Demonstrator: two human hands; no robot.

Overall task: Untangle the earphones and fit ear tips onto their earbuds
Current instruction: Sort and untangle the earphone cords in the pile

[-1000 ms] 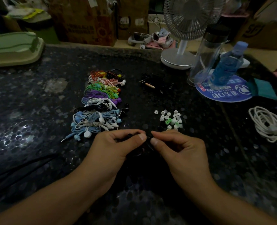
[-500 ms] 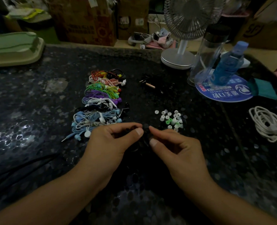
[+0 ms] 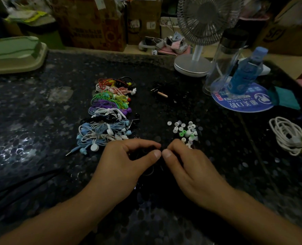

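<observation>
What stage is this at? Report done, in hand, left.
Done: coiled earphone bundles lie stacked in a row. In hand: left hand and right hand pinch something dark, too dim to identify. Left: loose ear tips remain; black earphones lie uncoiled behind.

We have a single head-worn view, looking forward and down from above the forearms. The left hand (image 3: 127, 161) and right hand (image 3: 187, 167) meet thumb to thumb near frame centre, close below us. Beyond that meeting point the dark table (image 3: 40, 121) stretches away to the fan (image 3: 196, 50).
</observation>
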